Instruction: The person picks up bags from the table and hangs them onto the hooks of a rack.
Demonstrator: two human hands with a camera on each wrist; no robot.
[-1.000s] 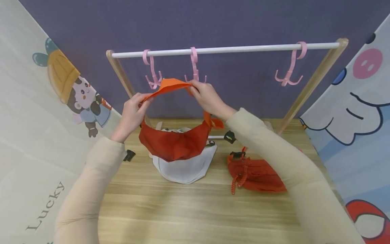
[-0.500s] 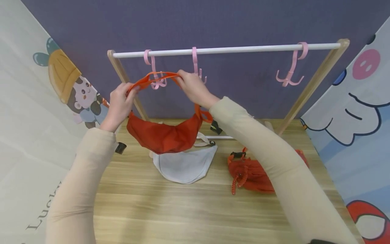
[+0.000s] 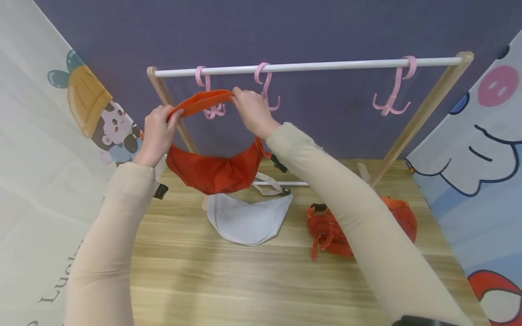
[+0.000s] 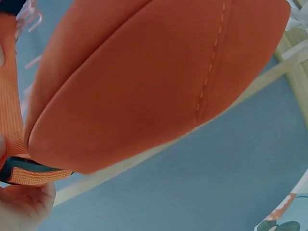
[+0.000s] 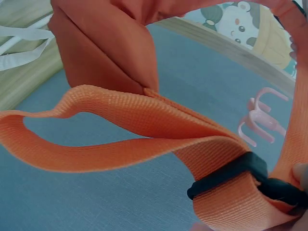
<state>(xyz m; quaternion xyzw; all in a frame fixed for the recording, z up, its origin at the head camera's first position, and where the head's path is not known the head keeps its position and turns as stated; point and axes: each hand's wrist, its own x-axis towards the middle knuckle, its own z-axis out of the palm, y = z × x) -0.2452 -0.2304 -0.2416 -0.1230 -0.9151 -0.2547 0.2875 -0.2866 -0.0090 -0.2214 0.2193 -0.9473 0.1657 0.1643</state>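
A red waist bag (image 3: 216,172) hangs from its orange strap (image 3: 204,103), held up in front of the rack. My left hand (image 3: 157,131) pinches the strap's left part, and my right hand (image 3: 253,111) grips it farther right. Black buckle pieces show on the webbing near the fingers in both wrist views. Behind the strap is the left pink hook (image 3: 214,111); whether they touch, I cannot tell. The middle pink hook (image 3: 267,86) is close behind my right hand. In the left wrist view the bag body (image 4: 130,86) fills most of the picture.
A white rail (image 3: 326,66) on wooden posts carries the hooks, with a third pink hook (image 3: 392,95) at the right. On the wooden surface (image 3: 244,285) lie a white waist bag (image 3: 248,219) and another red bag (image 3: 399,217), partly behind my right sleeve.
Both hands have moved left and upward with the red waist bag, bringing the strap in front of the left hook. The middle hook has turned slightly. The bags below stay put.
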